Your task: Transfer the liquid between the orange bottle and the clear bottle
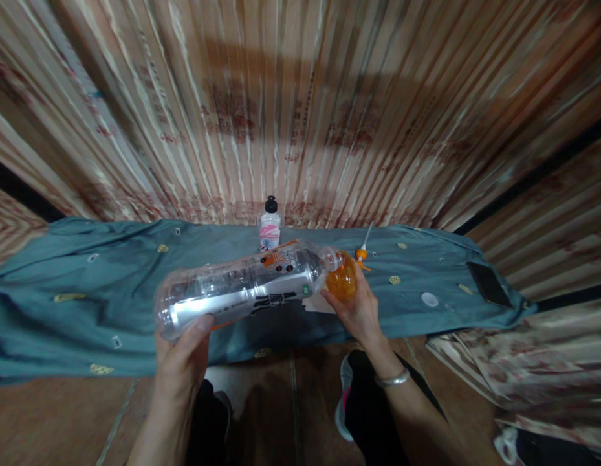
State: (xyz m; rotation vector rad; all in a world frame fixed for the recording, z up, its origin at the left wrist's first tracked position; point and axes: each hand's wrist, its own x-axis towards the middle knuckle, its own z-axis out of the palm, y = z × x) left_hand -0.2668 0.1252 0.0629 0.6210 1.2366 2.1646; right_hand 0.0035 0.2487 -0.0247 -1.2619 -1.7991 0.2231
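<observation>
My left hand (184,356) is closed around the base end of a large clear plastic bottle (246,291) with a silver and orange label. The bottle lies nearly level in the air, its neck pointing right. At that neck, my right hand (361,314) grips a small transparent orange bottle (341,278). The two mouths meet or nearly meet; the exact contact cannot be made out. Beyond my right hand, an orange spray head (361,254) with a thin pale tube rests on the cloth. Behind the large bottle stands a clear bottle (270,230) with a black cap and pink label.
A green patterned cloth (130,291) covers the low surface. On its right side lie a white round disc (430,299) and a dark phone (488,285). A pale flat piece (322,304) shows under my hands. Pleated curtains (290,110) hang behind.
</observation>
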